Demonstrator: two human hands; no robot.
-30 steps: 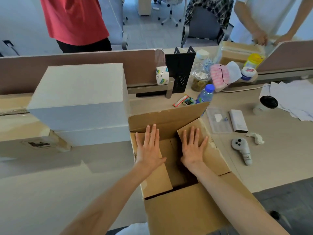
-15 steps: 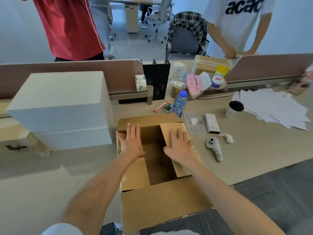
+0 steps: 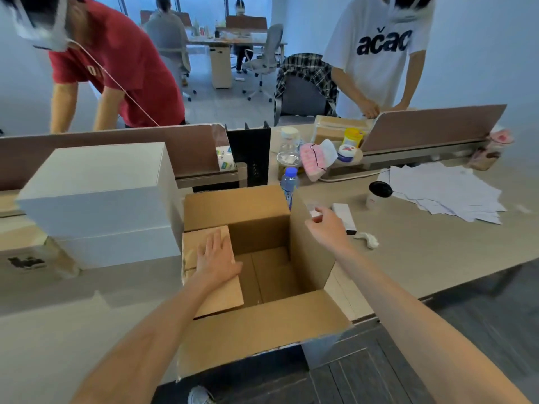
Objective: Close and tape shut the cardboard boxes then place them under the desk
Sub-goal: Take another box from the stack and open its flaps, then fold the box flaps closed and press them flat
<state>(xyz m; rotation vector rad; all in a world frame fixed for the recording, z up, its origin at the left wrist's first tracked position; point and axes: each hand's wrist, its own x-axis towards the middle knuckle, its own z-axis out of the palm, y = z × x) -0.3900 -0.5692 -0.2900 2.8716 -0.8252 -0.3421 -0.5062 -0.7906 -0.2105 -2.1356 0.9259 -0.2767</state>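
The left grip (image 3: 217,258) is laid flat, fingers straight, on the folded-down left flap of the cardboard box (image 3: 256,325), with the bare forearm stretched across the box's near left corner. The right grip (image 3: 326,227) is held just outside the box's upright right flap, fingers loosely curled; whether the flap is touched cannot be told.

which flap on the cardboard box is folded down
The left flap, pressed flat under the left hand; the far flap, right flap and near flap stand open.
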